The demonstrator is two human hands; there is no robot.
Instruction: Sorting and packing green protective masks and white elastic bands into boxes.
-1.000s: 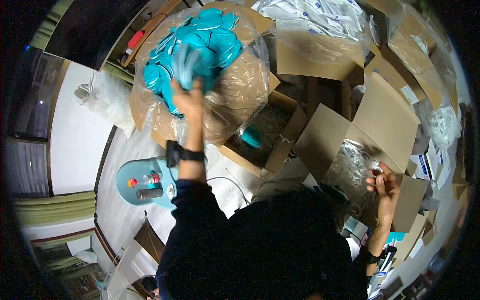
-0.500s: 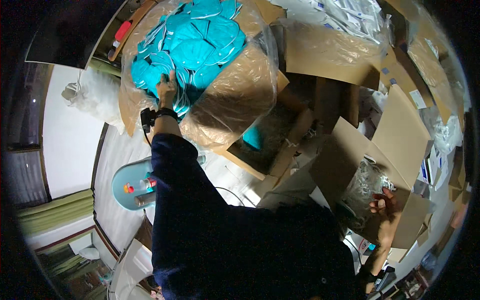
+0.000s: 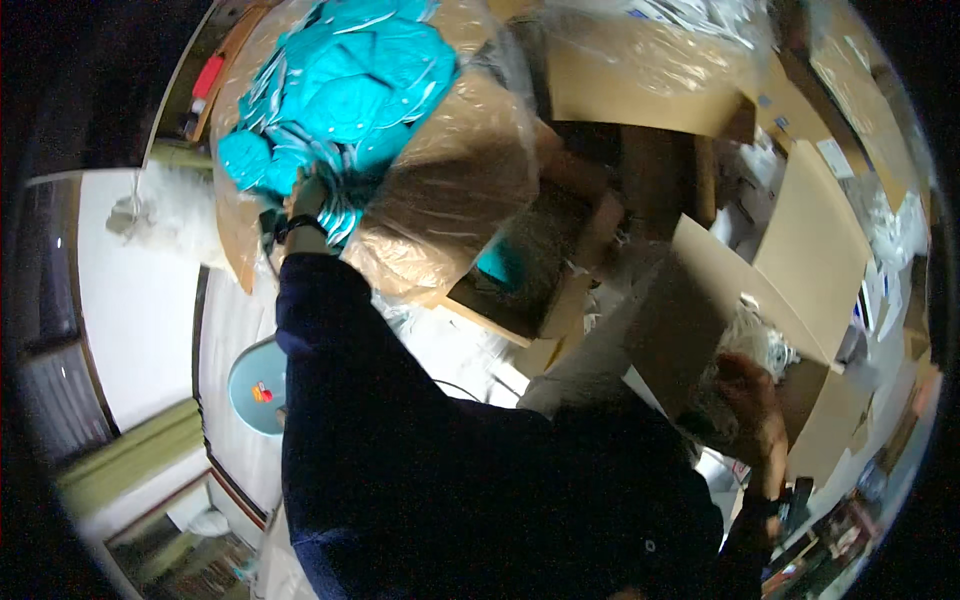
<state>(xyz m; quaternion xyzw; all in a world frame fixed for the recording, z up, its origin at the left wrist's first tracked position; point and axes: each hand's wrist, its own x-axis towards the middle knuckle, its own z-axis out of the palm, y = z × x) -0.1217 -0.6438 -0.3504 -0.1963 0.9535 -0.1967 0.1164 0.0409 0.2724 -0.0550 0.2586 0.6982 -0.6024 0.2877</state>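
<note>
Teal folded face masks (image 3: 345,90) with white edges fill a carton lined with a clear plastic bag (image 3: 440,190) at the upper left. My left hand (image 3: 306,195) reaches in among the lower masks. Its fingers are smeared by motion and partly hidden, so a grip does not show. On the right, my right hand (image 3: 748,390) is down inside an open brown carton (image 3: 815,250), its fingertips out of sight. Beside that hand lies a tangle of thin white strips (image 3: 755,335) in clear plastic.
Below the mask carton is another open carton (image 3: 525,270) with a teal piece inside. A carton (image 3: 650,85) of white packets stands at the top. A pale blue stool (image 3: 245,385) holds small items at the left. A white sack (image 3: 175,220) rests near the wall.
The view has shifted, so the mask carton sits farther left and higher. My right hand has gone deeper into its carton, toward the white strips. My left hand stays among the masks, slightly deeper.
</note>
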